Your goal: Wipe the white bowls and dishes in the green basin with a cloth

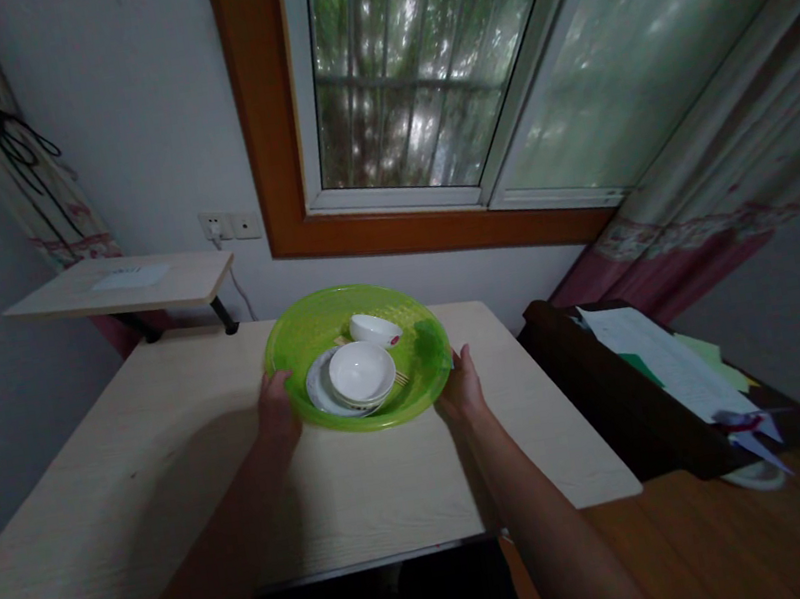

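Observation:
A round green plastic basket (368,424) is at the back of the pale wooden table (372,506), with both hands on its sides. My left hand (278,408) grips the left rim, thumb over the edge. On the right side my right hand (463,386) holds the rim, its fingers partly hidden. Inside lie a white bowl (362,371) on top of a plate (319,388), and a second white bowl (372,329) tilted behind them. Chopstick ends (401,378) stick out beside the front bowl. Something dark green and folded (429,343) lies at the basket's right.
A small raised shelf (65,292) with a paper label stands at the table's back left. Behind is a wall with sockets (231,226) and a window. At right, a dark brown cabinet (613,397) carries papers (672,363) and scissors-like items.

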Motion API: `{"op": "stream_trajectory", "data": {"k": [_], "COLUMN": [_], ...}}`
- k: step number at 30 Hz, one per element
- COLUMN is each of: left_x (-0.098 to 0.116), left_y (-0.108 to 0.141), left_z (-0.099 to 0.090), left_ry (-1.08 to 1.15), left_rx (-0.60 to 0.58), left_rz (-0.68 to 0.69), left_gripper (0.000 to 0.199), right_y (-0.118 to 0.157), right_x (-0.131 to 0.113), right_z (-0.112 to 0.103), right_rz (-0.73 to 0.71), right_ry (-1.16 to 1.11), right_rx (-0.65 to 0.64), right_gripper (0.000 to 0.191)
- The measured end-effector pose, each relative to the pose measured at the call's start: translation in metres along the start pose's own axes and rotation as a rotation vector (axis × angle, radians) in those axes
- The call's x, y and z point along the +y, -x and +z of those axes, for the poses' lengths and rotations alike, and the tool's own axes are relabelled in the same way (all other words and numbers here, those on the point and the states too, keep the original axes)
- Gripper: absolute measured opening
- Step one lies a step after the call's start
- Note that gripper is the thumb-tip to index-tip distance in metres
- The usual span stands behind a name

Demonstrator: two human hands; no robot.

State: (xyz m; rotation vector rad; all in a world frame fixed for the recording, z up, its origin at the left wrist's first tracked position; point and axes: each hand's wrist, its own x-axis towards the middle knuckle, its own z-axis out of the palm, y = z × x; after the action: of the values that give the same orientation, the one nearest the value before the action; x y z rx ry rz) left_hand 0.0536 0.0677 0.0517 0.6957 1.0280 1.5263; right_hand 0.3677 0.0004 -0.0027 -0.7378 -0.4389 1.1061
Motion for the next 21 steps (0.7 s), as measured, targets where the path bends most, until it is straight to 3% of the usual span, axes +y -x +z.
{"op": "stream_trajectory", "data": {"k": [5,9,16,19,21], "left_x": [-0.018,-0.036,-0.07,-0.074,-0.069], "left_y": [0.023,0.059,0.129,0.137,0.127], "left_z": [0.011,0.022,0.034,0.026,0.016], "left_ry": [0.03,0.068,-0.111,-0.113,-0.082], "left_rx": [0.136,0.192,0.17,0.105,0.103], "left_rz": [-0.067,0.016,0.029,0.047,0.044], "left_gripper": [0.039,0.051,0.08,0.078,0.069], "right_y": [0.006,0.011,0.009,0.007,0.005], "right_x": [0.001,0.001,-0.001,-0.002,-0.003], "right_z": [0.001,0.003,0.007,0.007,0.007], "right_rz": [0.01,0.0,-0.018,-0.023,-0.031], "right_ry": [-0.001,0.001,0.002,0.012,0.014], "right_rx": [-0.006,0.0,0.048,0.052,0.051], "right_gripper": [0.056,0.056,0.061,0.062,0.062]}}
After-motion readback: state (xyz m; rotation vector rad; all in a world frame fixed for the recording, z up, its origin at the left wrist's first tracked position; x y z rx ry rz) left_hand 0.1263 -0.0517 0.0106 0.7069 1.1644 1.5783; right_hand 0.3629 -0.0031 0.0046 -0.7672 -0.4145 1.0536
